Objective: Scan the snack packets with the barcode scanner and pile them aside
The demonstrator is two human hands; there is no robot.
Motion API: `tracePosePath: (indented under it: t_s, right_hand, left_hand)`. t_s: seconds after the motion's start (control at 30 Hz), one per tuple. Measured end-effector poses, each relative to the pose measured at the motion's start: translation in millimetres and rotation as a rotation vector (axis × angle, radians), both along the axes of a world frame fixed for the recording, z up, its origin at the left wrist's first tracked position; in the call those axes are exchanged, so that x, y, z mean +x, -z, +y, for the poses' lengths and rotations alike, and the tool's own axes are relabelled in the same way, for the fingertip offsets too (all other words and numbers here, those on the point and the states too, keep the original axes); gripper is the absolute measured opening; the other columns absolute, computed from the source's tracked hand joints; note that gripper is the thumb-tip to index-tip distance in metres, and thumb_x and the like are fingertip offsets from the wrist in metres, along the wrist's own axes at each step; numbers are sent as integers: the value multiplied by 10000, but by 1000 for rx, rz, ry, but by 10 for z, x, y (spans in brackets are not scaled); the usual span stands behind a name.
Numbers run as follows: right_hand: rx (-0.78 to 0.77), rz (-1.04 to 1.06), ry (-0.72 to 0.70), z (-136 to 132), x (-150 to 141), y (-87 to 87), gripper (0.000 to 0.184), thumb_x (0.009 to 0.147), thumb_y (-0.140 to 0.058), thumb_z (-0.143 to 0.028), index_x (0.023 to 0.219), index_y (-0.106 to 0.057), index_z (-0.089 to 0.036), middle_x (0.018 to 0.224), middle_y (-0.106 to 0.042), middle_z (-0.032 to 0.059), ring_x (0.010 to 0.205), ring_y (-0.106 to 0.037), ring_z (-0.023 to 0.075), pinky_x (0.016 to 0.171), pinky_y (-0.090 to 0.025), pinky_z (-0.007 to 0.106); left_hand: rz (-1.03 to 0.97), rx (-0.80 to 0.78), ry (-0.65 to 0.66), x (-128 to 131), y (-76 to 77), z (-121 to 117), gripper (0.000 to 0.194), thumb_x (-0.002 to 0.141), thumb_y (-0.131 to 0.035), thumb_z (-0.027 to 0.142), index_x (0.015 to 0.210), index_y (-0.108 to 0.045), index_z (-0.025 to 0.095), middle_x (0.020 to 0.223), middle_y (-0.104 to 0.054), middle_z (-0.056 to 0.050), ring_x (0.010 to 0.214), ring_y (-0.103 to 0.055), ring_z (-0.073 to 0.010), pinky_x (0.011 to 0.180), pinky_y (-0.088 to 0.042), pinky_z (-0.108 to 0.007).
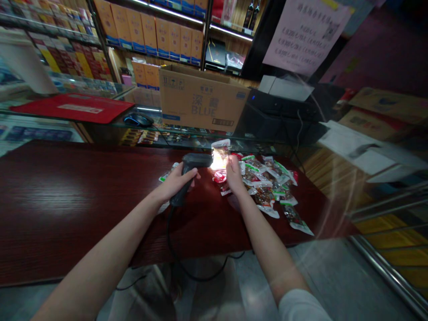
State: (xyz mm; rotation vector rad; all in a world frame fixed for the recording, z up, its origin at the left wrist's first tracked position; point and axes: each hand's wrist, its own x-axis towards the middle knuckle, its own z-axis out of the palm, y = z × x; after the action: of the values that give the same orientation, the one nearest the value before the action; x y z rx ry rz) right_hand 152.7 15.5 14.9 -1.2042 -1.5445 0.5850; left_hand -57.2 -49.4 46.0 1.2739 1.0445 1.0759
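Observation:
My left hand [177, 182] is wrapped round the grip of a black barcode scanner [196, 160], whose head faces right. Its bright light falls on a small snack packet [220, 154] that my right hand [234, 174] holds upright by its right edge, close to the scanner's nose. Beside and behind my right hand lies a loose pile of snack packets [267, 180], clear with green, red and white ends. Partly hidden behind the scanner and my left hand, another packet [163, 178] lies on the table. The scanner's cable [170, 236] hangs down over the table's front edge.
The dark red wooden table [67, 200] stretches to the left. Behind it, a glass counter bears a cardboard box [203, 100], a computer mouse [138, 119] and a red mat [73, 108]. Stocked shelves [154, 35] stand at the back. A metal rack [384, 267] is at right.

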Motion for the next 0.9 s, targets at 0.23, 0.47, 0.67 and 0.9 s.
tracePosePath:
  t_s: [0.23, 0.47, 0.67, 0.9]
  right_hand:
    - [4, -3, -2, 22, 13, 10, 213, 901, -361, -439, 967, -430, -249, 913, -552, 49, 896, -548, 212, 870, -447, 348]
    - [54, -273, 402, 48, 327, -94, 221, 885, -347, -306, 1046, -462, -208, 916, -602, 91, 892, -582, 259, 882, -409, 419]
    - [165, -504, 696, 30, 512, -107, 391, 798, -473, -253, 1166, -507, -128, 1214, -525, 219, 1144, -463, 365, 942, -331, 532]
    - [256, -588, 167, -46, 203, -65, 249, 888, -394, -220, 994, -609, -156, 993, -649, 122, 979, -555, 252, 902, -396, 393]
  left_hand:
    - [28, 52, 14, 47, -5, -17, 400, 764, -645, 528, 931, -512, 189, 795, -632, -14, 567, -542, -91, 476, -417, -201]
    - [1, 7, -220, -249, 26, 201, 441, 702, -711, 487, 932, -512, 169, 802, -652, -23, 534, -550, -86, 475, -435, -205]
    - [-58, -141, -266, -388, 268, 411, 419, 685, -727, 489, 834, -578, 127, 739, -653, -49, 529, -556, -98, 460, -457, -214]
    - [-207, -144, 25, -129, 231, 315, 425, 693, -741, 480, 884, -634, 116, 763, -682, -59, 599, -605, -104, 572, -511, -209]
